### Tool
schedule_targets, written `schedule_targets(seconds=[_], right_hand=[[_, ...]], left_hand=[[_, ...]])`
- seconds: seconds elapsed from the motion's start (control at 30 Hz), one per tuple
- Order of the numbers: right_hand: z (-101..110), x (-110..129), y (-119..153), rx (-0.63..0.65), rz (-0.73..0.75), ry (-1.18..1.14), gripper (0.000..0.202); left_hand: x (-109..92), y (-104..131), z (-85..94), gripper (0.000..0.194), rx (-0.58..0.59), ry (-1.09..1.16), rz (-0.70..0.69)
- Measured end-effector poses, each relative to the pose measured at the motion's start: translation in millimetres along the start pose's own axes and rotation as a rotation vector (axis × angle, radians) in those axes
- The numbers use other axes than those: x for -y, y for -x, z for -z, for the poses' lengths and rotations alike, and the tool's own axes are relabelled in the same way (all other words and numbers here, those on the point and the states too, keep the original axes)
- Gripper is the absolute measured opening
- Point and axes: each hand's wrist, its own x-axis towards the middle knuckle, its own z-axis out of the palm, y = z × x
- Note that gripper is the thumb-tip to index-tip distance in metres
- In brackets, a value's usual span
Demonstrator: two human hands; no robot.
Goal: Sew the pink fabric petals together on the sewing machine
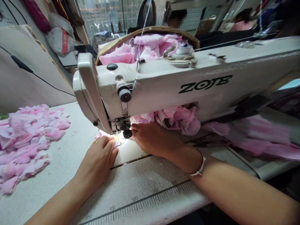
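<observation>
A white sewing machine (154, 90) spans the view, its needle area lit by a small lamp. My left hand (102, 153), with a yellow ring, lies just left of the presser foot, its fingers closed on a small pink fabric piece (115, 144). On the needle's other side is my right hand (147, 137), a silver bangle on its wrist. Its fingers curl at the near edge of a bunched pink fabric strip (178, 120) under the machine arm; the fingertips are partly hidden behind the black screw knob (127, 133).
Pink petal-like fabric pieces (30, 137) are heaped on the table's left. Behind the machine stands a basket (112, 47) full of pink fabric. More pink cloth (255, 134) trails at right. A ruler scale (133, 203) runs along the front edge. Other people sit in the background.
</observation>
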Motion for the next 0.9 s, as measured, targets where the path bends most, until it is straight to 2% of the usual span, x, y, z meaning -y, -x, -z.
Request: schedule_targets(seconds=[0.13, 0.3, 0.47, 0.67, 0.9], right_hand=[[3.9, -1.0, -0.3, 0.015, 0.027, -0.004, 0.011], [14.9, 0.1, -0.9, 0.044, 0.093, -0.023, 0.012], [16.6, 3.9, -3.7, 0.069, 0.192, -0.069, 0.013], [4.2, 8.0, -6.9, 0.047, 0.215, -0.085, 0.015], [6.1, 13.1, -3.0, 0.056, 0.206, -0.079, 0.018]], left_hand=[[6.3, 3.7, 2.6, 0.023, -0.027, -0.042, -0.042], [12.5, 4.9, 6.3, 0.026, 0.028, 0.027, -0.076], [6.4, 6.0, 6.8, 0.025, 0.046, -0.016, -0.102], [-2.1, 6.7, 6.5, 0.021, 0.049, -0.021, -0.068], [-8.1, 7.7, 10.6, 0.022, 0.055, -0.135, -0.011]])
